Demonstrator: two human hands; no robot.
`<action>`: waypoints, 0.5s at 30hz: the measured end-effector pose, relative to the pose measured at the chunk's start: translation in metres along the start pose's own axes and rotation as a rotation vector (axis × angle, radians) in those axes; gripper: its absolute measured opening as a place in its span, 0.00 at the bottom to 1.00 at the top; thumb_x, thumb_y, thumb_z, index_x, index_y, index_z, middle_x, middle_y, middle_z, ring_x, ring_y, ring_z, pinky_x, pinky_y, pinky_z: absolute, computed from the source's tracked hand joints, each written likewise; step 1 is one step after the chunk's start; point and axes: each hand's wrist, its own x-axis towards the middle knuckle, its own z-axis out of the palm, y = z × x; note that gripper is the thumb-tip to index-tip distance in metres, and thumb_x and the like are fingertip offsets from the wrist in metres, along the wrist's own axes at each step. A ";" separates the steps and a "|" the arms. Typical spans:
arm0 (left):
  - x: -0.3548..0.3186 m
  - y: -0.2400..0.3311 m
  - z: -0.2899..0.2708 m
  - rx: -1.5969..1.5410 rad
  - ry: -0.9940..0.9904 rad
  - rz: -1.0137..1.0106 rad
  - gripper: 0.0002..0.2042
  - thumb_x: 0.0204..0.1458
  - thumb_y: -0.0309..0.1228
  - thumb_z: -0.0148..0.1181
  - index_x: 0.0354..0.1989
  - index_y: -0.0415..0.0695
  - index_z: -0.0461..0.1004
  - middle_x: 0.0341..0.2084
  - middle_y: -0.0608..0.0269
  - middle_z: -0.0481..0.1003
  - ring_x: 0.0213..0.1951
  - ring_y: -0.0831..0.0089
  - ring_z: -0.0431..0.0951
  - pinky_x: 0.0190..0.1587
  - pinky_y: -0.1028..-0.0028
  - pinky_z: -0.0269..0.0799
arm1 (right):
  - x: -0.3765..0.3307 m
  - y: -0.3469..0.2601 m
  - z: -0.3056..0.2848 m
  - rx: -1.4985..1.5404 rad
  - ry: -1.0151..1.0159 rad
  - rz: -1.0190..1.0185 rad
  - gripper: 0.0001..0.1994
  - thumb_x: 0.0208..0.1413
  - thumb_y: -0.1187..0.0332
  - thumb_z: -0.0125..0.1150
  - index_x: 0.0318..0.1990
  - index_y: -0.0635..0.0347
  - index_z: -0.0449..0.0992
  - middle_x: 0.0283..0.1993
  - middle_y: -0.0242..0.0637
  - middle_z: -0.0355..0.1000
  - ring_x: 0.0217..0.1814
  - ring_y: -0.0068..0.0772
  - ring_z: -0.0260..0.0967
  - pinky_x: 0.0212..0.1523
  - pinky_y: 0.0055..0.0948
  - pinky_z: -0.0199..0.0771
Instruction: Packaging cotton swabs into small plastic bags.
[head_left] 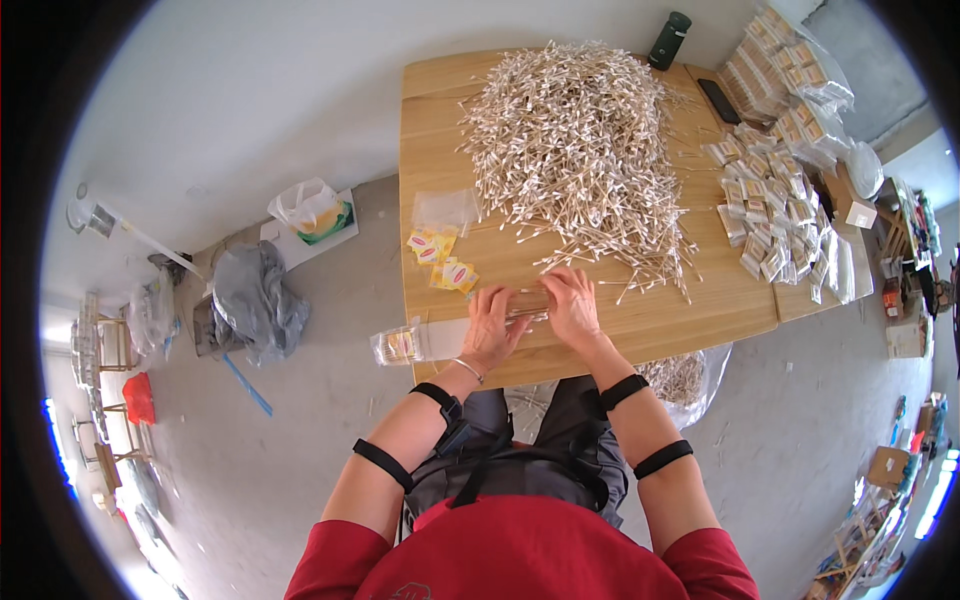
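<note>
Close to the table's near edge, a small bundle of cotton swabs [527, 302] lies lengthwise between my two hands. My left hand [488, 328] is closed round its left end, and the fingers of my right hand [572, 308] close on its right end. Just beyond them spreads a large heap of loose cotton swabs [575, 150]. Left of my hands lie several yellow and white printed cards [453, 276], with flat clear plastic bags [445, 212] above them. A clear packet [398, 347] with a yellow card rests at the table's left corner, beside my left hand.
The wooden table [715, 315] carries many filled swab packets [770, 215] at the right, with stacked packs [775, 75] behind. A dark green bottle [670, 40] and a black phone [718, 101] stand near the back. A bag of swabs [680, 385] sits below the near edge.
</note>
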 end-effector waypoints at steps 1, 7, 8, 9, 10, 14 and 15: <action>0.002 0.003 0.000 -0.003 0.001 -0.002 0.24 0.45 0.33 0.66 0.51 0.43 0.67 0.46 0.52 0.68 0.50 0.52 0.66 0.54 0.57 0.60 | -0.001 -0.001 0.000 -0.033 0.092 0.049 0.15 0.43 0.77 0.56 0.39 0.49 0.79 0.40 0.32 0.68 0.48 0.42 0.62 0.46 0.39 0.62; 0.003 -0.003 -0.002 0.026 -0.021 0.014 0.33 0.44 0.30 0.64 0.61 0.42 0.58 0.50 0.50 0.67 0.51 0.52 0.65 0.56 0.57 0.58 | -0.011 -0.016 0.007 -0.048 0.004 0.070 0.17 0.41 0.79 0.56 0.41 0.51 0.78 0.44 0.34 0.67 0.50 0.43 0.62 0.49 0.42 0.61; 0.002 -0.004 -0.003 -0.020 -0.047 -0.014 0.32 0.44 0.30 0.65 0.60 0.42 0.59 0.50 0.51 0.67 0.51 0.51 0.65 0.57 0.57 0.58 | -0.011 -0.018 0.009 -0.021 -0.040 0.061 0.18 0.41 0.80 0.56 0.42 0.51 0.77 0.44 0.34 0.67 0.51 0.44 0.62 0.49 0.43 0.61; 0.004 -0.003 -0.002 -0.068 -0.075 -0.038 0.32 0.44 0.30 0.65 0.59 0.42 0.60 0.49 0.51 0.67 0.51 0.51 0.65 0.57 0.57 0.57 | -0.012 -0.017 0.010 -0.023 -0.039 0.061 0.18 0.41 0.80 0.56 0.42 0.51 0.77 0.44 0.34 0.67 0.51 0.44 0.62 0.49 0.43 0.61; 0.004 -0.003 -0.003 -0.070 -0.074 -0.036 0.32 0.44 0.30 0.65 0.59 0.42 0.60 0.49 0.51 0.67 0.51 0.51 0.65 0.57 0.57 0.57 | -0.012 -0.016 0.012 -0.014 0.037 0.128 0.19 0.41 0.79 0.56 0.43 0.51 0.77 0.46 0.34 0.67 0.52 0.45 0.61 0.50 0.43 0.61; -0.001 0.005 -0.009 -0.001 -0.140 -0.001 0.29 0.42 0.33 0.67 0.55 0.43 0.65 0.46 0.55 0.68 0.51 0.54 0.65 0.57 0.58 0.58 | -0.007 -0.008 0.001 -0.137 0.225 0.182 0.22 0.41 0.79 0.57 0.47 0.49 0.75 0.51 0.34 0.65 0.56 0.46 0.58 0.54 0.43 0.59; -0.001 0.008 -0.011 0.061 -0.126 0.086 0.28 0.41 0.35 0.67 0.53 0.43 0.67 0.44 0.57 0.69 0.51 0.56 0.65 0.57 0.59 0.58 | -0.003 -0.004 -0.003 -0.139 0.225 0.182 0.22 0.41 0.79 0.57 0.47 0.49 0.75 0.51 0.34 0.65 0.56 0.46 0.58 0.54 0.43 0.59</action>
